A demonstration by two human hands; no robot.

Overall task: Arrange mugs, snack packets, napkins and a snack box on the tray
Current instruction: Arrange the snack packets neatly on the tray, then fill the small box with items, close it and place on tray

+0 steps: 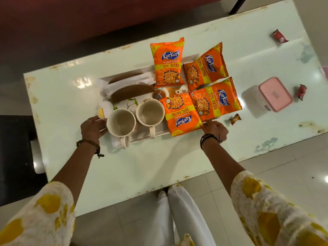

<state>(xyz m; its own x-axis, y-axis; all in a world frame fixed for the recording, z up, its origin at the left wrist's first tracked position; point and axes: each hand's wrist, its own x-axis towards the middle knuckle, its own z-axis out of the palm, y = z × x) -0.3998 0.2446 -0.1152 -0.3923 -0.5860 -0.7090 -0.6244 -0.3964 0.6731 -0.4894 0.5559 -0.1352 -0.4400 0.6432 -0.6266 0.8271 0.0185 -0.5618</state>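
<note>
A white tray (pixel 160 133) lies on the pale green table (pixel 156 167). Two empty cream mugs stand at its near left, the left mug (pixel 121 122) and the right mug (pixel 150 112), handles toward me. Several orange snack packets (pixel 182 114) cover the tray's right half, one (pixel 167 63) at the far edge. White and brown folded napkins (pixel 127 80) lie at the tray's far left. My left hand (pixel 94 127) grips the tray's left edge beside the left mug. My right hand (pixel 215 130) holds the tray's near right edge under a packet. The pink-lidded snack box (pixel 275 94) sits on the table, right of the tray.
Small candy wrappers lie on the table: a brown one (pixel 235 119) near the tray's right corner, a red one (pixel 301 91) beside the box, another red one (pixel 280 36) far right. A dark seat (pixel 16 148) stands left of the table.
</note>
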